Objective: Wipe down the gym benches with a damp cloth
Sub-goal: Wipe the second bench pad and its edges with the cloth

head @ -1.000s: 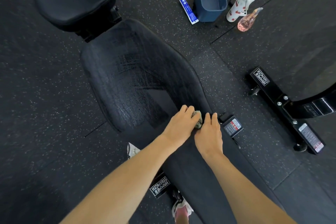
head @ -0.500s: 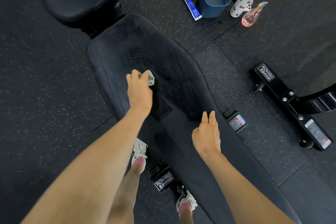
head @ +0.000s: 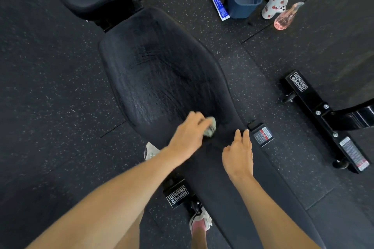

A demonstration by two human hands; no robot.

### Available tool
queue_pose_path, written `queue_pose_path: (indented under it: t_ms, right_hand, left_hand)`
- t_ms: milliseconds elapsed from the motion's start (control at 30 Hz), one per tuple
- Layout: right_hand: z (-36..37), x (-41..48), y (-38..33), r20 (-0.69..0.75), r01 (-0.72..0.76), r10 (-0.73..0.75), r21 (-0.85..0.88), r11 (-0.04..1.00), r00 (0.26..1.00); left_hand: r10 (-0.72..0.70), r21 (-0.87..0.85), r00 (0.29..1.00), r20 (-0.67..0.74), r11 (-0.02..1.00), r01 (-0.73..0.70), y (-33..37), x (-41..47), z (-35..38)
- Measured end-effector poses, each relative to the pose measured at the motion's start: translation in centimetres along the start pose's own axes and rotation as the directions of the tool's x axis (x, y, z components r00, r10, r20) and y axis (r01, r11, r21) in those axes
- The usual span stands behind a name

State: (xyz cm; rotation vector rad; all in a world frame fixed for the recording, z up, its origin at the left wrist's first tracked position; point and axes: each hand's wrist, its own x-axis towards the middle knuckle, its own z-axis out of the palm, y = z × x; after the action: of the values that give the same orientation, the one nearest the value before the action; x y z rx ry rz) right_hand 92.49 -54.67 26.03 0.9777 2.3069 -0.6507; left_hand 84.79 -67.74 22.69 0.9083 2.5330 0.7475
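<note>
Left hand [head: 189, 137] grips bunched cloth [head: 210, 129] at bench pad [head: 157, 79] waist. Right hand [head: 238, 155] rests flat on pad, fingers straight. Wide section streaked wet; narrow near length apparently unwiped.

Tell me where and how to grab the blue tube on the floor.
Pinch the blue tube across its narrow width at mid-body, coming from above and from its left. It lies flat on the floor with its cap end pointing away, and the blue bin stands close on its right, so that side likely gives fingers little room.
</note>
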Motion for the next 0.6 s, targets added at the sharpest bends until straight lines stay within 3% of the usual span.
queue_pose_path:
  t_ms: [133, 367, 433, 533, 600]
  right_hand:
    - [-0.1, 0.0, 2.1, -0.007, -0.034, 0.034, 0.044, 0.998, 0.999]
    - [0.0, -0.5, 5.4, -0.022, -0.072, 0.074, 0.06, 0.996, 0.997]
    - [-0.1, -0.8, 6.2, -0.028, -0.078, 0.08, 0.061, 0.995, 0.996]
    - [-0.3, -1.4, 7.0, -0.042, -0.069, 0.072, 0.065, 0.995, 0.997]
    - [-0.4, -1.9, 7.6, -0.035, -0.077, 0.079, 0.061, 0.995, 0.996]
  left_hand:
    - [-0.145, 0.012, 0.979, -0.142, 0.989, 0.148, 0.0, 6.0, -2.2]
    - [-0.328, 0.105, 0.927, -0.183, 0.931, 0.35, 4.4, 9.5, 3.1]
    - [-0.289, 0.14, 0.947, -0.143, 0.941, 0.308, 6.0, 8.5, 4.3]
    - [-0.108, 0.145, 0.994, 0.011, 0.984, 0.106, 8.5, 6.0, 6.1]
    - [-0.018, 0.1, 0.99, 0.14, 0.995, 0.004, 10.3, 3.8, 7.8]
